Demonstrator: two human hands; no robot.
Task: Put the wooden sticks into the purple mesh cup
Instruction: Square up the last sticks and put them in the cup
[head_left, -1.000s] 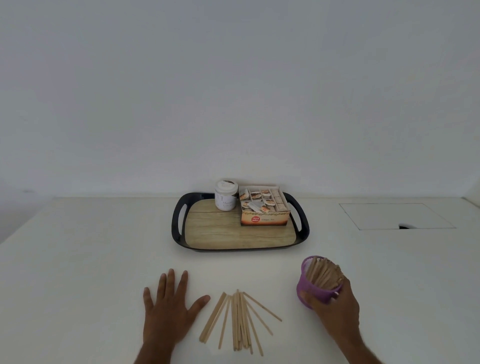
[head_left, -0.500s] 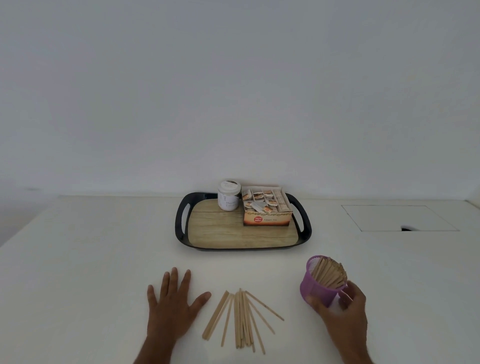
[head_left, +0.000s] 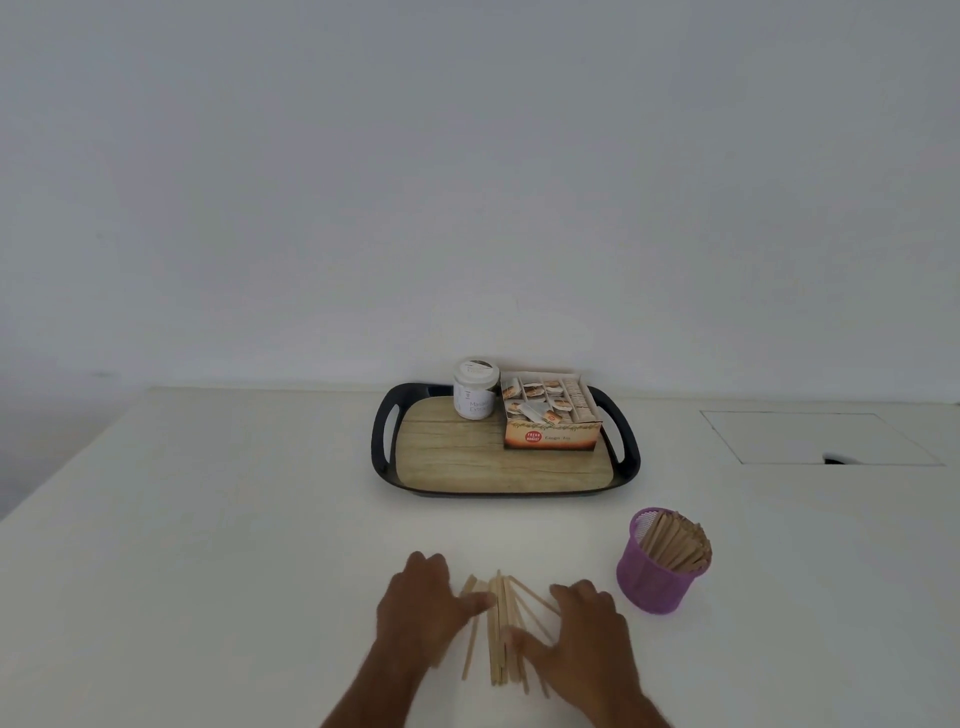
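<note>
- On the desk (head_left: 208, 545), near edge: loose wooden sticks (head_left: 497, 631) lie flat in a rough fan between the two hands
- Left hand (head_left: 423, 610) at the left side of the pile, thumb touching the sticks, fingers loosely bent, nothing gripped that I can see
- Right hand (head_left: 582, 631) at the right side, thumb lying over the sticks, fingers spread on the desk; no closed grip visible, though both hands are blurred
- Purple mesh cup (head_left: 655, 577) stands upright just right of the right hand, already holding a leaning bundle of sticks
- Handling, my read: sticks are thin, light, stiff, smooth, so they'll slide and scatter and are hard to pinch flat off the desk
- Best hold: rake them parallel, then grip the bundle round its middle
- Cup looks light, may tip when loaded
</note>
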